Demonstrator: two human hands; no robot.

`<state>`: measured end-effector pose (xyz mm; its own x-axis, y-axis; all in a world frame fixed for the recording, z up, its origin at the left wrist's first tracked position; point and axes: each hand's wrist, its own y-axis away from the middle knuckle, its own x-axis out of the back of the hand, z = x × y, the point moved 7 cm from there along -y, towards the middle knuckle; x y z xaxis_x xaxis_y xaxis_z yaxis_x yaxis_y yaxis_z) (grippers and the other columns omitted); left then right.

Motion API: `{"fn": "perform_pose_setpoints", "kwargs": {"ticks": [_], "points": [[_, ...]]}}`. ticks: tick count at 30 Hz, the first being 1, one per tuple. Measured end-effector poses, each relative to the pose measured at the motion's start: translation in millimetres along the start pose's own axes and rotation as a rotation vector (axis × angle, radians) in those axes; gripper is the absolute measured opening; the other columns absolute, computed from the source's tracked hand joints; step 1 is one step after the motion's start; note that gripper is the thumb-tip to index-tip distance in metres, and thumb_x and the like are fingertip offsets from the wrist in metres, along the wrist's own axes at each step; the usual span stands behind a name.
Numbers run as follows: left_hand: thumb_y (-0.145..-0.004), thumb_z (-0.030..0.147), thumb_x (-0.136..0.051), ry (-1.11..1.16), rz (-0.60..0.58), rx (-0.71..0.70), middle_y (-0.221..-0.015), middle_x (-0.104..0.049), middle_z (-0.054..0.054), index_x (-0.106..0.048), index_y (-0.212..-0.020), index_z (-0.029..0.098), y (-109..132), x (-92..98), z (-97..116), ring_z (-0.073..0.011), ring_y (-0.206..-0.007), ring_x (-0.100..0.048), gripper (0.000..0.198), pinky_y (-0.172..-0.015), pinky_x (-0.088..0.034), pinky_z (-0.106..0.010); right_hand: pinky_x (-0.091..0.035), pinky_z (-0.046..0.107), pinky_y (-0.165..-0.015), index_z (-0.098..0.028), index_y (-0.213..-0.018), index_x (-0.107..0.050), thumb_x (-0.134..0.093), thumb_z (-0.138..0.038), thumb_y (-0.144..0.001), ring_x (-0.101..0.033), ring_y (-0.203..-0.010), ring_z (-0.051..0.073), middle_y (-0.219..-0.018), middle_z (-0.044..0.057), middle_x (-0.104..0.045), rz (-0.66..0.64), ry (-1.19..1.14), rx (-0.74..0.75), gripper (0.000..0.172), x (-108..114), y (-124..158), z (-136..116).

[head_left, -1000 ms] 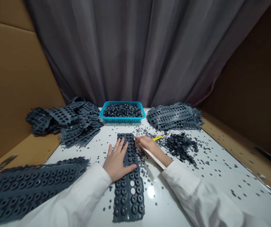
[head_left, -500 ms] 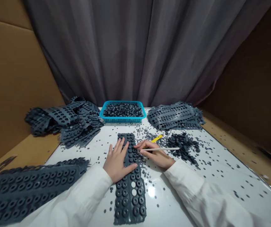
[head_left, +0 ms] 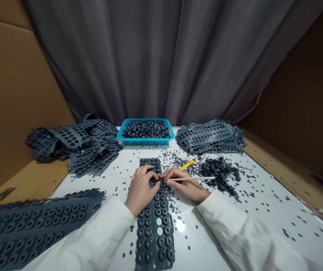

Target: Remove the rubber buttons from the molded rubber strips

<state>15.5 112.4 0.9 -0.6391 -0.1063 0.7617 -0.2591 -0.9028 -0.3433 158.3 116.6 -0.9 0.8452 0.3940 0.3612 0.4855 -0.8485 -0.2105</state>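
Left hand (head_left: 142, 187): over the upper half of the strip it goes, fingers bent, thumb and forefinger curled in towards each other just above the rings; whether they pinch a piece or only press, I cannot tell from here.
Right hand (head_left: 184, 184): in from the other side, fingertips at the strip's right edge, almost meeting the left hand's, and a slim stick pinched between thumb and fingers.
White stick (head_left: 195, 178): lying nearly level across the right hand, inner end by the strip's edge, outer end poking out past the wrist.
Ringed strip (head_left: 153, 222): lengthwise on the white table (head_left: 265, 214), right between the two white sleeves, dark rows of rings running down it, and two round openings showing white below the hands!
Yellow pointed piece (head_left: 187, 164): on the table just beyond the right hand.
Dark pieces (head_left: 219, 174): heaped right of that hand, with small discs strewn all around.
Blue basket (head_left: 146, 142): at the back, well filled with little dark bits.
Perforated sheets (head_left: 210, 137): stacked right of the basket.
Tangled heap (head_left: 75, 141): left of it, more holed sheeting.
Wide ringed sheet (head_left: 34, 226): front left, beside the left sleeve.
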Motion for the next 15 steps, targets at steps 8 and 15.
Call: {"fn": "perform_pose_setpoints", "kwargs": {"ticks": [8, 15], "points": [[-0.076, 0.022, -0.061, -0.021, 0.035, 0.003, -0.108, -0.057, -0.005, -0.062, -0.082, 0.022, 2.2, -0.7, -1.6, -0.0259, -0.109, -0.048, 0.006, -0.093, -0.039, -0.042, -0.043, 0.039, -0.085, -0.019, -0.083, -0.059, -0.055, -0.029, -0.086, -0.058, -0.098, 0.022, -0.098, 0.008, -0.065, -0.013, 0.124, 0.032, 0.011, -0.7, 0.1, -2.3], [-0.077, 0.021, -0.061, -0.029, 0.042, -0.012, -0.108, -0.057, -0.004, -0.063, -0.079, 0.023, 3.1, 1.0, 0.7, -0.0254, -0.109, -0.048, 0.004, -0.093, -0.040, -0.043, -0.044, 0.037, -0.083, -0.019, -0.085, -0.058, -0.053, -0.030, -0.087, -0.058, -0.096, 0.022, -0.096, 0.008, -0.064, -0.023, 0.167, 0.063, 0.012, -1.6, 0.7, -4.1]]}}
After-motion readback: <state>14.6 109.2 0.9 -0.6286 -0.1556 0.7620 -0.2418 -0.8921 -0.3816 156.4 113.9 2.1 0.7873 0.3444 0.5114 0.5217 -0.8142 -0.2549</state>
